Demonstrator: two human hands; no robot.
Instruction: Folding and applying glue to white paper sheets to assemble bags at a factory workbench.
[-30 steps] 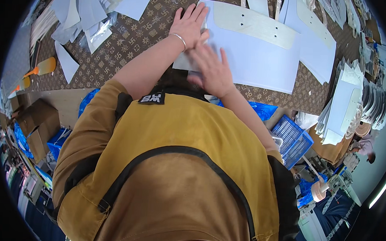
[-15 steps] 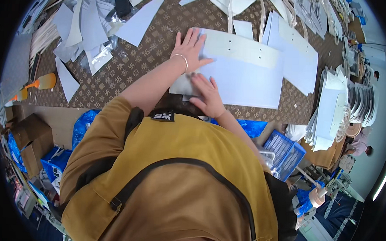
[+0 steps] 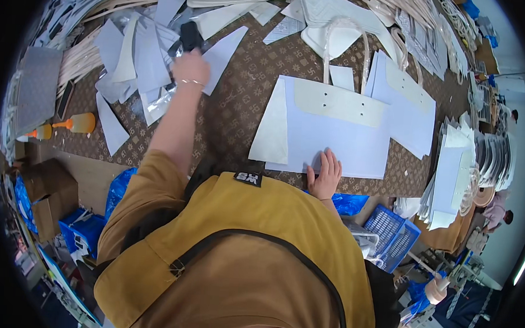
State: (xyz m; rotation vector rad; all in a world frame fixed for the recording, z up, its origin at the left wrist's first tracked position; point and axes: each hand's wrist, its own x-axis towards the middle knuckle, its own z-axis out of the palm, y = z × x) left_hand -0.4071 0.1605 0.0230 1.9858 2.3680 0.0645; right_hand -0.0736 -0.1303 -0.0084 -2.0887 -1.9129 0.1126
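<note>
My left hand reaches to the far left and meets the near end of a black block. Its fingers are mostly hidden, so their grip does not show. With fingers spread, my right hand rests on the near edge of a pale bag panel. That panel has a cream band with small dark rivets, and plastic-wrapped handles rise from its far edge. Along its left side lies a cream tapered piece. A second bag panel lies partly under it on the right.
Loose white cut pieces and clear film surround the black block. Orange bottles stand at the table's left. Stacked panels sit on the right edge. Below the patterned tabletop are a blue crate and a cardboard box.
My left hand has left the bag panel and swung far left to the black block. My right hand has moved right along the near edge, uncovering the cream tapered piece. The view has shifted.
</note>
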